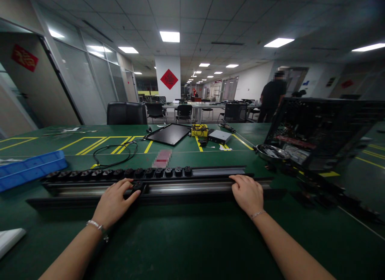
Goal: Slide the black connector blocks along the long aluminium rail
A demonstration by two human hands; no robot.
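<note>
A long black metal rail (186, 188) with a shiny inner channel lies across the green table in front of me. My left hand (114, 201) pinches a small black block (138, 187), which looks like a socket module, in this channel. Further right, my right hand (249, 193) grips the rail, its fingers bent over the far edge and fingertips partly hidden. Just behind lies a second black rail (218, 171). A row of similar black blocks (159, 173) runs along it from the left to past its middle.
A blue bin (33, 167) stands at left, near a looped black cable (116, 153). Behind the rails are a flat black panel (169, 134), a yellow box (199, 130) and a grey box (220, 136). A metal bowl (272, 152) and an open computer case (319, 131) stand at right. A person (272, 95) is in the background.
</note>
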